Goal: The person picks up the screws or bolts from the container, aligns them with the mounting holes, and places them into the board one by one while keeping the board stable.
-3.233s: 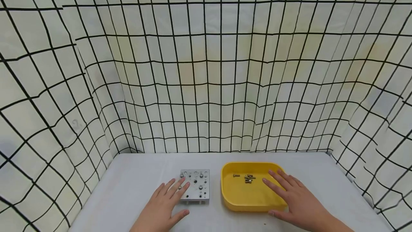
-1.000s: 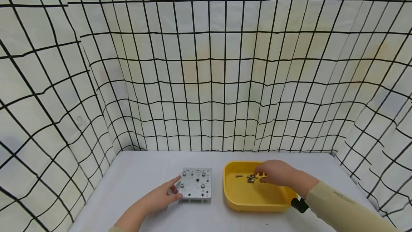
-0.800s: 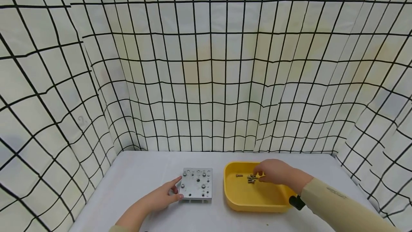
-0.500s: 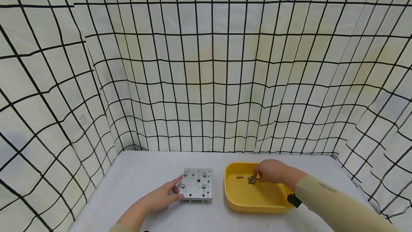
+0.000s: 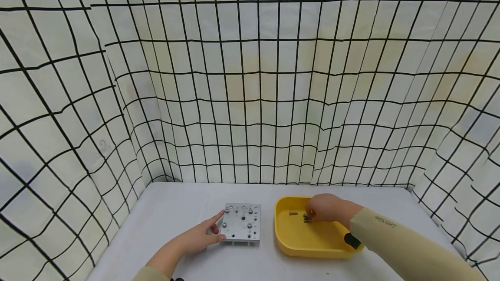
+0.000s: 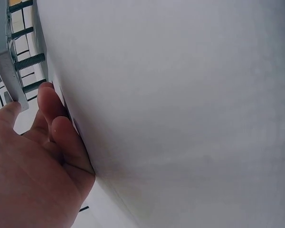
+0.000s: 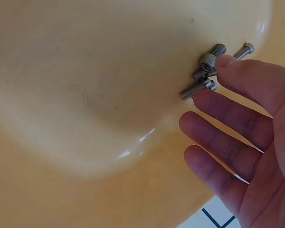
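Note:
A silver metal plate (image 5: pixel 240 222) with holes and several socket-head screws set in it stands at mid table. My left hand (image 5: pixel 195 237) touches its left edge with the index finger and thumb, the other fingers folded under. In the left wrist view, threaded screw ends (image 6: pixel 28 61) stick out beneath the plate, close to the left hand (image 6: pixel 33 156). My right hand (image 5: pixel 326 207) reaches into the yellow tray (image 5: pixel 316 253). The right wrist view has its thumb on a socket-head screw (image 7: pixel 209 61), with smaller screws (image 7: pixel 194 89) by the index fingertip; whether it pinches one is unclear.
One loose screw (image 5: pixel 293 213) lies in the tray, left of the pile. White table cloth (image 5: pixel 175 203) spreads under everything. A white curtain with black grid lines (image 5: pixel 269 99) encloses the back and both sides.
From hovering spread over plate and tray, my left hand has come to the plate's edge and the right into the tray. In the last half second the right has shifted slightly left over the screws.

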`<state>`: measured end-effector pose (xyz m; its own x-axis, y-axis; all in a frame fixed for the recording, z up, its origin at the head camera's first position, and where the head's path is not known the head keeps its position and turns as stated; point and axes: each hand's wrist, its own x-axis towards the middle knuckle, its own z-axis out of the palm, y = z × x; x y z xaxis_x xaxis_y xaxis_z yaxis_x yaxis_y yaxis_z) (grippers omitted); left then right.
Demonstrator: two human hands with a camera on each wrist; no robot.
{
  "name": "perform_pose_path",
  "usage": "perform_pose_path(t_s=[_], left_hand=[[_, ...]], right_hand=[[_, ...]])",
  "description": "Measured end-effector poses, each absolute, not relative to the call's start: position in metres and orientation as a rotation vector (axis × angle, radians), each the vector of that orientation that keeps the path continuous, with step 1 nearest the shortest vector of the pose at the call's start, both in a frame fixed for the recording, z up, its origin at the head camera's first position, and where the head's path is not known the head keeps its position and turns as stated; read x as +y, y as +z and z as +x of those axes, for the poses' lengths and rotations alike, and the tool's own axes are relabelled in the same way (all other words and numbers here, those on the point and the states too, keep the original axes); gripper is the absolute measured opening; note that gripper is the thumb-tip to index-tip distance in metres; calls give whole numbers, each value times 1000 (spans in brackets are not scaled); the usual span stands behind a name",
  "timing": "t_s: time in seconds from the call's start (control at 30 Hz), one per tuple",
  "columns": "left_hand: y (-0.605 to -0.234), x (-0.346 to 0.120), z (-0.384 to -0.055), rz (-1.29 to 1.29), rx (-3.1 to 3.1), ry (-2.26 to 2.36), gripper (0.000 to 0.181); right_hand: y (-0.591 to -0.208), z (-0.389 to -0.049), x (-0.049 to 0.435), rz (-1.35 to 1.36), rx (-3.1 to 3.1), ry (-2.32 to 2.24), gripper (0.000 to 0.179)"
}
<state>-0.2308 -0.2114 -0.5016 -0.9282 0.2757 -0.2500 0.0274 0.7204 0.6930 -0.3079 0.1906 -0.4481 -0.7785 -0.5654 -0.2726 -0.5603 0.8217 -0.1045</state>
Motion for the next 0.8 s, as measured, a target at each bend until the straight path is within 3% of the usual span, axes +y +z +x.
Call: perform_pose_path(t_s=[0.8], left_hand=[[-502, -213, -234, 239, 2566, 1028, 86]], right_hand=[[-462, -315, 181, -863, 2673, -17, 28]])
